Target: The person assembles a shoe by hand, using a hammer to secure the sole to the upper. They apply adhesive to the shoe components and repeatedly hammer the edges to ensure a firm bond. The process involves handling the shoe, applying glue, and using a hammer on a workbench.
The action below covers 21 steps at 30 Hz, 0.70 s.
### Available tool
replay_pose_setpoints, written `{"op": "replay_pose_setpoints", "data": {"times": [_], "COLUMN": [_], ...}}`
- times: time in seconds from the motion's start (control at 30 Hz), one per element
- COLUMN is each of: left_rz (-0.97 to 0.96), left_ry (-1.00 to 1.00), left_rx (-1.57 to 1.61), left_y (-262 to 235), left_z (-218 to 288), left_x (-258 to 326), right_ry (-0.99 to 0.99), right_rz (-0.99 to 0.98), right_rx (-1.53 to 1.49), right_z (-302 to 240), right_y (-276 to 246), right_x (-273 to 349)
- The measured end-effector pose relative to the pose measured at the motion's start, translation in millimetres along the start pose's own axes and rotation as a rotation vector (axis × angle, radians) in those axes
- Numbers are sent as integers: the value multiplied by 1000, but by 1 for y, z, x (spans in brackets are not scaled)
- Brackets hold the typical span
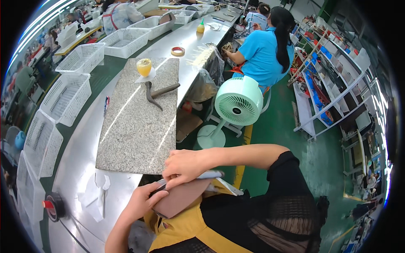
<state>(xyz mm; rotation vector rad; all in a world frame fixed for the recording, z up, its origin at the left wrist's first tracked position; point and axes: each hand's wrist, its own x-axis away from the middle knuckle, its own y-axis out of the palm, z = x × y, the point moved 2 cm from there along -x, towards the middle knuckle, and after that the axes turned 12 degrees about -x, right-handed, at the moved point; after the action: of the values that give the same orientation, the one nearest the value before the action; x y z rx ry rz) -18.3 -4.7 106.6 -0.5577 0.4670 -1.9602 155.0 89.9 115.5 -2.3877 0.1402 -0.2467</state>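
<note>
A flat pinkish-brown piece [180, 199], leather-like with a dark edge, lies tilted over my lap at the table's near edge. My left hand [141, 200] pinches its left corner, thumb on top and fingers partly hidden behind. Along the upper edge, the curled fingers of my right hand [183, 167] press down near the left thumb; the fingertips are partly hidden. A pale rolled strip or tube [209, 174] shows just right of that hand, its kind unclear. Beyond my hands rests a speckled stone slab [135, 130], bearing a hammer [152, 98] with a curved dark head.
A yellow-filled cup [144, 66] stands on the slab's far part. Tape [177, 51] and a yellow bottle [200, 28] sit farther along the metal table [80, 168]. White baskets [65, 99] line the left. A mint fan [238, 101] and a seated co-worker [265, 52] are at right.
</note>
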Motion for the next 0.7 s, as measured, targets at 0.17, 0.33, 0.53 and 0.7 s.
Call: {"op": "replay_pose_setpoints", "data": {"times": [0.17,0.33,0.53,0.7], "left_rz": [-10,-68,-128,121], "left_ry": [23,60,95,34], "left_rx": [-50,-85,-44,-214], "left_y": [1,8,33,54], "left_z": [-8,4,-26,-55], "left_x": [0,-17,-34,-44], "right_ry": [242,192,45,116], "right_rz": [-275,-98,117,149], "right_rx": [-396,-596,-327,-168], "right_z": [15,30,62,95], "right_y": [-7,0,0,6], "right_x": [20,54,56,46]}}
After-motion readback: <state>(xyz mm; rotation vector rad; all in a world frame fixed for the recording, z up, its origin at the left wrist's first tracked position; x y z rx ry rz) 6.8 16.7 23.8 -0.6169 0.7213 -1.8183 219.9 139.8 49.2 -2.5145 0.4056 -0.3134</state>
